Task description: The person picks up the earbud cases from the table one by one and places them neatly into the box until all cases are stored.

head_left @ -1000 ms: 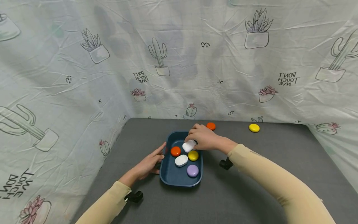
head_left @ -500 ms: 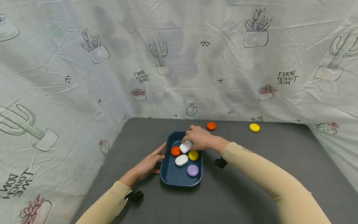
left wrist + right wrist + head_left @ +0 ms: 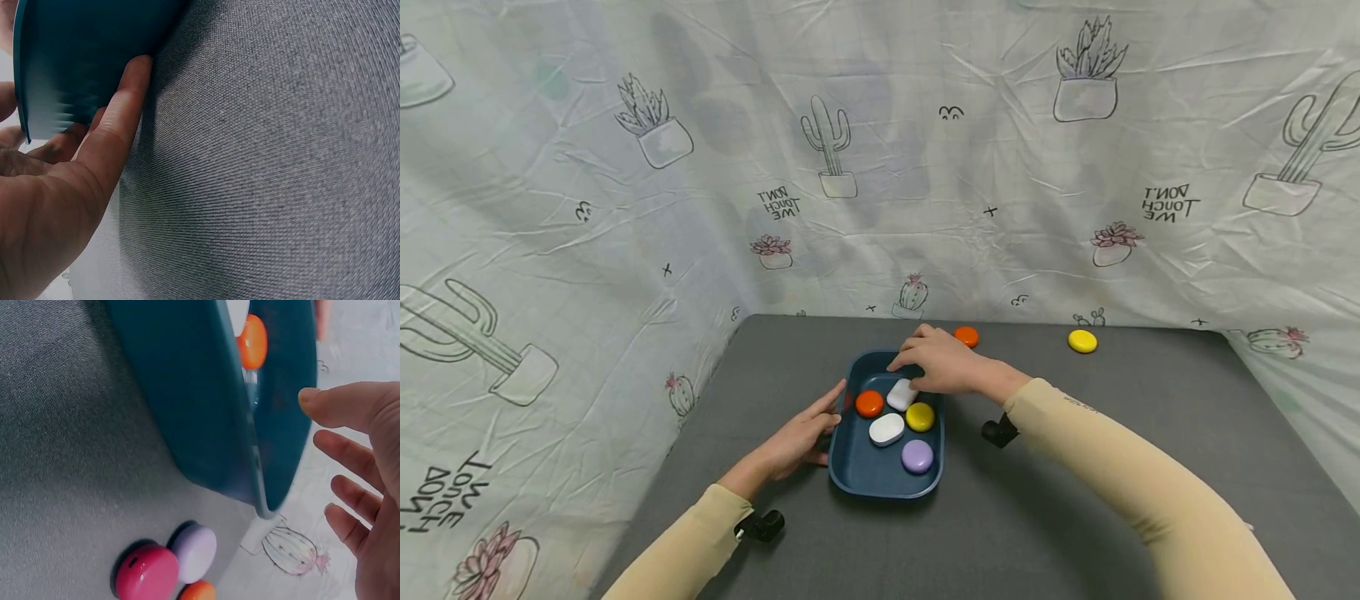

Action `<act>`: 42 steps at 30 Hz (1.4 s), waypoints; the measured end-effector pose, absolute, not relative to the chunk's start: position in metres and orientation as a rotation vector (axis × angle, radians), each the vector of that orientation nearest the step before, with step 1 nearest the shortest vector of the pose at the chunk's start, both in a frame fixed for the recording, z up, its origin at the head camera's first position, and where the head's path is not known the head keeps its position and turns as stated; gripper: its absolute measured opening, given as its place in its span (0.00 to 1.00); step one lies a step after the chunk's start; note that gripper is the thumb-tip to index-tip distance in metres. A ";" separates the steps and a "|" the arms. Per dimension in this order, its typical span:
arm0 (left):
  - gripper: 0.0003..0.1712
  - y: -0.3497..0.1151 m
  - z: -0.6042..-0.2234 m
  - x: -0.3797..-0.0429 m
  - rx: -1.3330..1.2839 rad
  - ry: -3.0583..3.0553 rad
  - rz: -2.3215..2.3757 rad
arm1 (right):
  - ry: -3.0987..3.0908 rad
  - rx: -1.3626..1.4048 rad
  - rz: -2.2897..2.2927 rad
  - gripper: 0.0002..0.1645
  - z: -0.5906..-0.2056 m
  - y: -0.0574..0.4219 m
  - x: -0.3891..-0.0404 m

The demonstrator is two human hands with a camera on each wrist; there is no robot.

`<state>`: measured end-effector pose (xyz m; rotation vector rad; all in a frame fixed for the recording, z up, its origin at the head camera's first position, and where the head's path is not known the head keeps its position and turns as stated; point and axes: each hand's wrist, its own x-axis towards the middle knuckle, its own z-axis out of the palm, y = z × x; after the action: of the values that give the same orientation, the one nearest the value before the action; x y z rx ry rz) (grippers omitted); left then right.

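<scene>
A dark blue rectangular tray (image 3: 872,483) on the table holds several glossy rounded pieces. Inside lie an orange disc (image 3: 869,404), a yellow disc (image 3: 920,417), a lavender disc (image 3: 917,457), a white oval piece (image 3: 887,429) and a white rounded-square piece (image 3: 902,396). My left hand (image 3: 793,443) rests against the tray's left wall, fingers extended; the left wrist view has one finger (image 3: 112,125) low along the outer wall. Over the tray's far right corner hovers my right hand (image 3: 943,362), close above the white rounded-square piece. Loose fingers and thumb (image 3: 340,406) stand spread there, holding nothing.
Behind the tray on the grey table (image 3: 1037,517) lie another orange disc (image 3: 966,337) and, farther right, a yellow disc (image 3: 1082,341). The right wrist view adds a pink disc (image 3: 147,573) and a lavender disc (image 3: 195,553) beyond the tray. Printed cloth (image 3: 880,167) hangs behind.
My right hand moved the white rounded-square piece left and down into the tray between the orange and yellow discs, then let go and drew back up and right. The left hand stayed put.
</scene>
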<state>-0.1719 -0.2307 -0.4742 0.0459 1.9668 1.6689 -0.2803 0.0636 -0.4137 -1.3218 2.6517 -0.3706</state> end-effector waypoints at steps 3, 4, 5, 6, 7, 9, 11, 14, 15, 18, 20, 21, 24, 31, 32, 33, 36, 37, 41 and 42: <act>0.36 -0.229 -0.474 -0.173 0.056 1.962 1.680 | 2.657 -1.320 -0.436 0.24 -0.407 0.073 -0.281; 0.36 -0.228 -0.474 -0.173 0.058 1.960 1.684 | 2.659 -1.321 -0.455 0.24 -0.405 0.076 -0.281; 0.37 -0.227 -0.474 -0.174 0.061 1.962 1.685 | 2.662 -1.321 -0.473 0.24 -0.403 0.079 -0.281; 0.37 -0.227 -0.474 -0.174 0.060 1.964 1.686 | 2.663 -1.321 -0.491 0.24 -0.402 0.082 -0.281; 0.37 -0.226 -0.474 -0.174 0.059 1.968 1.684 | 2.665 -1.319 -0.504 0.24 -0.400 0.085 -0.281; 0.36 -0.225 -0.474 -0.175 0.051 1.976 1.681 | 2.672 -1.316 -0.519 0.24 -0.398 0.091 -0.282; 0.36 -0.223 -0.475 -0.175 0.041 1.982 1.678 | 2.679 -1.315 -0.543 0.24 -0.397 0.098 -0.283; 0.36 -0.221 -0.475 -0.175 0.033 1.982 1.680 | 2.692 -1.302 -0.590 0.24 -0.397 0.110 -0.286; 0.36 -0.220 -0.475 -0.175 0.032 1.983 1.681 | 2.696 -1.296 -0.608 0.23 -0.397 0.114 -0.288; 0.36 -0.219 -0.475 -0.176 0.029 1.989 1.685 | 2.707 -1.258 -0.644 0.23 -0.398 0.128 -0.292; 0.36 -0.218 -0.476 -0.176 0.028 1.994 1.687 | 2.716 -1.235 -0.657 0.23 -0.400 0.139 -0.294; 0.36 -0.217 -0.476 -0.176 0.026 1.997 1.688 | 2.722 -1.219 -0.661 0.23 -0.401 0.145 -0.295; 0.36 -0.215 -0.476 -0.177 0.021 1.998 1.695 | 2.741 -1.161 -0.684 0.24 -0.403 0.162 -0.298; 0.36 -0.210 -0.474 -0.178 0.000 2.011 1.698 | 2.789 -1.044 -0.737 0.26 -0.408 0.202 -0.306; 0.36 -0.209 -0.474 -0.178 -0.002 2.010 1.700 | 2.794 -1.038 -0.741 0.26 -0.409 0.208 -0.308; 0.36 -0.209 -0.474 -0.178 -0.004 2.009 1.700 | 2.798 -1.027 -0.743 0.26 -0.410 0.214 -0.310; 0.36 -0.207 -0.474 -0.179 -0.006 2.006 1.706 | 2.822 -0.996 -0.745 0.26 -0.415 0.232 -0.314; 0.36 -0.206 -0.474 -0.179 -0.005 2.005 1.707 | 2.833 -0.984 -0.737 0.26 -0.417 0.239 -0.316; 0.36 -0.203 -0.474 -0.180 -0.001 2.003 1.709 | 2.885 -0.926 -0.694 0.26 -0.426 0.264 -0.325; 0.36 -0.203 -0.474 -0.179 -0.001 2.001 1.710 | 2.894 -0.906 -0.688 0.26 -0.428 0.270 -0.327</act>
<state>-0.1795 -0.2027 -0.4743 -0.0008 2.0009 1.7096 -0.3266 0.2704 -0.4282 -0.9060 2.8939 -0.6875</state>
